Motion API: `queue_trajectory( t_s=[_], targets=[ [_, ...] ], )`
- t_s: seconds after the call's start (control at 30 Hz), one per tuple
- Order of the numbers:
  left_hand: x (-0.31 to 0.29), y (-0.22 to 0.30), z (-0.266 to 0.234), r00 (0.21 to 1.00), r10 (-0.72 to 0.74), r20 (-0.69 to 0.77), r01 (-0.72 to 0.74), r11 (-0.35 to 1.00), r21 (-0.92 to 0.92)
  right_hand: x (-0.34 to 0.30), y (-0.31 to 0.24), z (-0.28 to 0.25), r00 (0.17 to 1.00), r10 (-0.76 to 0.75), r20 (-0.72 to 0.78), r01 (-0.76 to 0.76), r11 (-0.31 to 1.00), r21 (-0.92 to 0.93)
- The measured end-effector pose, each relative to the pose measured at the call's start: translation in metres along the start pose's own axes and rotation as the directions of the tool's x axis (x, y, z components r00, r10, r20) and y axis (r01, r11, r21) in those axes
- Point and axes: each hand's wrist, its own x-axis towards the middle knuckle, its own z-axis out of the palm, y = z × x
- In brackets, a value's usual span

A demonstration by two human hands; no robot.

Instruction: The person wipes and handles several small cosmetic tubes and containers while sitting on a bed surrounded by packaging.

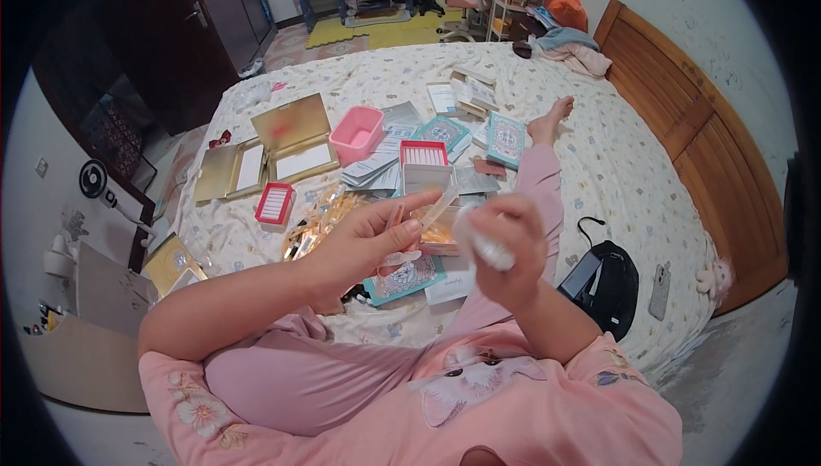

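My left hand (366, 239) pinches a clear, slim plastic tube (439, 207) that slants up to the right. Another thin clear piece shows between its fingers, and a clear rounded end pokes out beneath the thumb. Close by on the right, my right hand (516, 252) is curled round a white object (486, 239); motion smears it, so its kind is unclear. Under the hands stands an open box (440, 248) with orange-tinted slim pieces inside. Beyond it is a red-rimmed box (423, 154) holding a row of white sticks.
Gold boxes (299, 137) lie open at the far left, beside a pink basket (357, 134). A small red box (274, 203), a heap of orange-tinted pieces (329, 218) and teal boxes (506, 138) cover the patterned bedsheet. A black bag (617, 282) and a phone (659, 289) lie right.
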Motion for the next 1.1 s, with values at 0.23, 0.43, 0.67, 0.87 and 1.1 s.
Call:
queue_trajectory(
  t_s=[0.23,0.43,0.67,0.87,1.1],
  targets=[
    [0.001,0.001,0.001,0.997,-0.060,0.045,0.063,0.996,-0.068,0.002,0.010,0.012,0.992,0.109,-0.064,-0.108,0.994,0.022],
    [-0.003,0.003,0.002,0.991,-0.126,0.039,0.130,0.985,-0.117,-0.010,0.000,0.020,0.997,0.076,-0.026,-0.073,0.993,0.096],
    [-0.002,0.004,0.001,0.992,-0.119,0.040,0.121,0.989,-0.079,-0.018,-0.007,0.029,0.996,-0.037,0.079,0.023,0.985,0.170],
    [0.006,-0.015,-0.011,0.984,0.172,-0.048,-0.156,0.959,0.237,-0.027,0.014,0.015,0.936,0.352,0.018,-0.346,0.908,0.236],
    [0.010,-0.020,-0.013,0.992,0.116,-0.053,-0.072,0.851,0.520,-0.021,0.009,0.002,0.512,0.694,0.506,-0.740,0.056,0.671]
  ],
)
